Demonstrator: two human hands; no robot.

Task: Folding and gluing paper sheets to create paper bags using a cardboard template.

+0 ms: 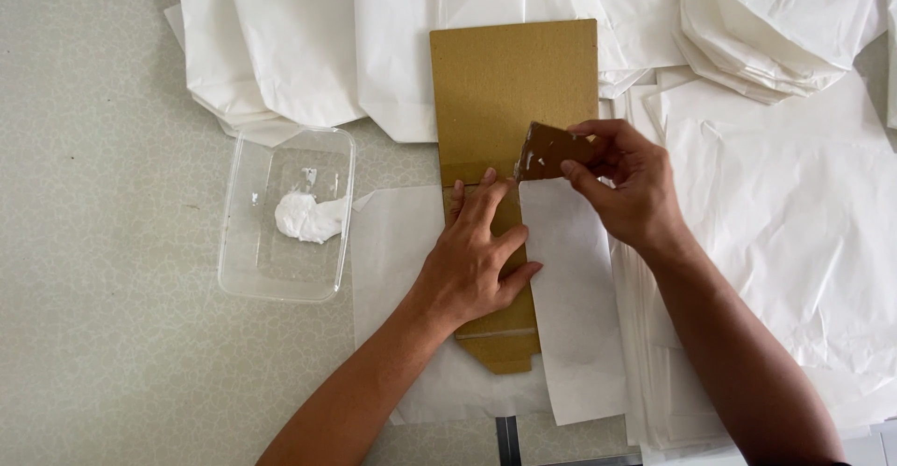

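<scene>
A pale speckled counter [103, 242] carries everything. Across its far edge and right side lie heaps of white paper sheets [775, 176], some folded, overlapping one another and crowding in around the work. In the middle lies a long brown cardboard strip [509, 83], its long axis running from the far side toward the person, its near end cut to a blunt point; a white paper sheet [570, 298] is wrapped partly over its lower half, covering the right side. To the left, clear of the paper, sits a clear plastic tub [248, 261] with a blob of white paste [306, 216] inside.

The left hand [472, 261] lies flat, fingers spread, pressing the paper and cardboard strip down. The right hand [621, 186] pinches a small cardboard scraper [544, 150], smeared with white paste, its lower edge tilted down-left, touching the strip just beside the left fingertips.
</scene>
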